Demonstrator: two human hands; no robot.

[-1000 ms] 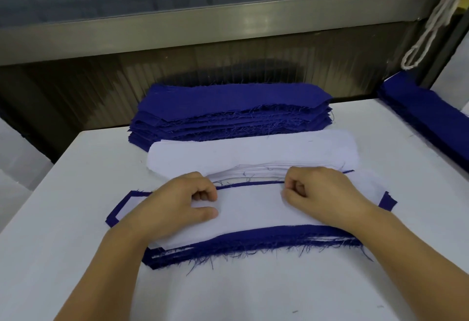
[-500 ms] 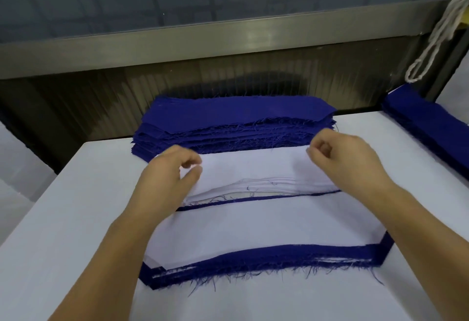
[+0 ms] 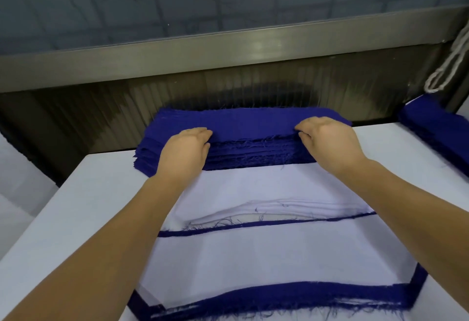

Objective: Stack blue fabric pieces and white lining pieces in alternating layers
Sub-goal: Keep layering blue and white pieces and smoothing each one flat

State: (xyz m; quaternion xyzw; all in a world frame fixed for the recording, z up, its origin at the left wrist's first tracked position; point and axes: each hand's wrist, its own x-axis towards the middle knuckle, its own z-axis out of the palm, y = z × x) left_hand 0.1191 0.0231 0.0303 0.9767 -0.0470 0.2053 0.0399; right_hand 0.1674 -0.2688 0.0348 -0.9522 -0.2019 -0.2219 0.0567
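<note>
- Reaching over the white table (image 3: 76, 206), both hands sit at the near edge of the blue fabric stack (image 3: 243, 143), which lies at the table's far side against the ribbed metal wall (image 3: 228, 84).
- Left hand (image 3: 185, 150): fingers lie fairly straight with their tips on the top blue piece (image 3: 248, 122) near the stack's left end, the thumb lower against the frayed edges. Whether it has pinched the piece or only touches it, I cannot tell.
- Right hand (image 3: 330, 140): fingers are curled at the stack's right end, the tips tucked at the edge of the top blue piece and seeming to pinch it; the exact hold is partly hidden by the knuckles.
- That top blue piece spans between the two hands and lies flat on the stack.
- Just nearer than the blue fabric stack lies the white lining stack (image 3: 274, 188), both forearms passing above it; its near edge shows several thin layers slightly lifted.
- Nearer again than the blue fabric stack, touching the lining stack's near edge, is the layered pile (image 3: 266, 257), white on top with blue borders showing along its near and right sides.
- To the right of the blue fabric stack, well apart, another blue pile (image 3: 436, 128) lies at the table's edge, with a white cord (image 3: 449, 67) hanging above it.
</note>
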